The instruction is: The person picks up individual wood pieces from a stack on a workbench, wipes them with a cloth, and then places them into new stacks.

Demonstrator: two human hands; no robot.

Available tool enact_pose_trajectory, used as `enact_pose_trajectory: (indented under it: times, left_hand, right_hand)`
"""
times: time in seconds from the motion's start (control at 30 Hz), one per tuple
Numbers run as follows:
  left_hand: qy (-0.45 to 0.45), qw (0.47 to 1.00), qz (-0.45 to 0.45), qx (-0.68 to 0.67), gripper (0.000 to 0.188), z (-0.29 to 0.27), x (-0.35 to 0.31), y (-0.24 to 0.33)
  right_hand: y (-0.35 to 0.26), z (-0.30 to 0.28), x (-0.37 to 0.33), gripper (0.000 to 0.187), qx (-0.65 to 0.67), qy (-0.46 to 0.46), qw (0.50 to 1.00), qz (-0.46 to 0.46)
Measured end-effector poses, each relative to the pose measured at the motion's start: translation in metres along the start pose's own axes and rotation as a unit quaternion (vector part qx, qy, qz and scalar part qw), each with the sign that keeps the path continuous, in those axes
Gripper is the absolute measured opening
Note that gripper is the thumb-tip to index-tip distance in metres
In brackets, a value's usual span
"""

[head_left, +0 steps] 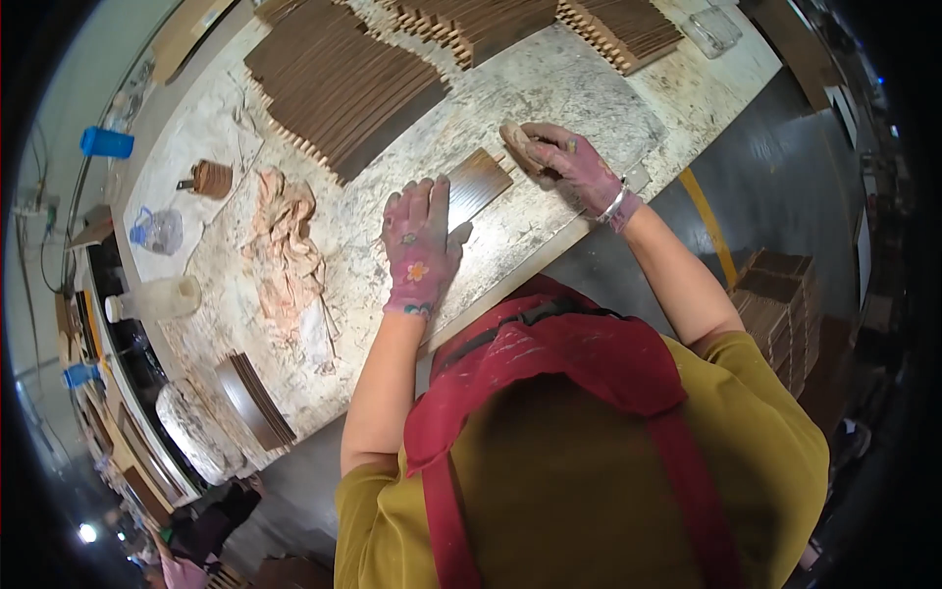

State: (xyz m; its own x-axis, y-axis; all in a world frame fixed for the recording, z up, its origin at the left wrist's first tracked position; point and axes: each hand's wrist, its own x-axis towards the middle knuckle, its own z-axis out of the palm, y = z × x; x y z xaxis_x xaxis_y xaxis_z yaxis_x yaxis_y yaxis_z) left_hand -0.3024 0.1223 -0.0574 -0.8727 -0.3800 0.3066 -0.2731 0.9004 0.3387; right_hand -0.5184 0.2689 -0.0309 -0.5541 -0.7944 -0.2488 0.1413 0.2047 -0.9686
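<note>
A dark brown, glossy wooden slat (478, 187) lies on the stained white worktable (549, 83), with a small pale tenon at its right end. Spread flat over the slat's left end is my left hand (420, 240), in a purple flowered glove. My right hand (581, 177), gloved alike, curls around a brownish pad (518, 145) just beyond the slat's right end. Whether the pad is cloth or sponge I cannot make out. The palm hides part of it.
Stacked brown slats (334, 79) with pale tenons line the far side. A crumpled stained cloth (285, 236), a brown roll (211, 180) and plastic bottles (162, 298) sit at left. More slats (253, 401) lie near the left corner. A tied brown stack (775, 294) stands on the floor at right.
</note>
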Motion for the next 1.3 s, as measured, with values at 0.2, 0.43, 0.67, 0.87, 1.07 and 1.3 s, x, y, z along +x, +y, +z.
enact_pose_trajectory:
  times: [0.2,0.43,0.67,0.87,1.07,1.3]
  left_hand:
    - [-0.005,1.000,-0.016,-0.010,0.059,-0.004,0.004,0.006]
    - [0.001,1.000,-0.016,-0.004,0.059,-0.001,0.005,0.002]
    - [-0.051,0.997,-0.016,-0.046,0.053,-0.004,0.013,-0.019]
    - [-0.069,0.993,0.073,-0.057,0.039,-0.009,0.028,-0.057]
    - [-0.178,0.982,0.036,-0.058,0.040,-0.016,0.035,-0.060]
    - [-0.176,0.982,0.038,-0.052,0.038,-0.013,0.035,-0.061]
  right_hand:
    - [-0.002,0.004,0.027,0.054,-0.190,-0.038,0.981,-0.014]
    - [-0.012,0.017,0.019,0.057,-0.281,-0.041,0.957,-0.058]
    - [-0.011,-0.015,-0.047,0.049,-0.330,-0.081,0.938,-0.075]
    - [-0.007,0.052,-0.046,0.048,-0.484,-0.090,0.799,-0.345]
    - [0.017,0.123,-0.023,0.034,-0.495,-0.217,0.723,-0.431]
    - [0.015,0.051,-0.001,0.026,-0.532,-0.167,0.679,-0.477]
